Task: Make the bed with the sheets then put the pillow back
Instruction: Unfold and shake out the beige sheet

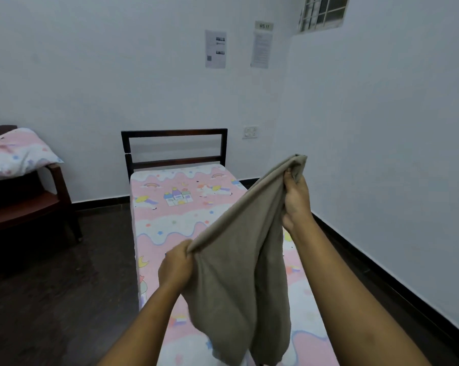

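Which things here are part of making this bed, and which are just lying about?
Part of the job: plain grey-brown cloth sheet held by left hand and right hand; dark-framed bed with pink cartoon-print cover; matching pink pillow.
Just there: dark wooden chair under the pillow; paper wall notices; white wall socket.

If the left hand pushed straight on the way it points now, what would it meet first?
The beige sheet it grips is directly ahead of the left hand; past that, probably the pink-covered mattress, though depth is unclear.

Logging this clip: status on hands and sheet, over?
Left hand and right hand grip the grey sheet, held above the bed. Pillow on the chair. Nothing in the way.
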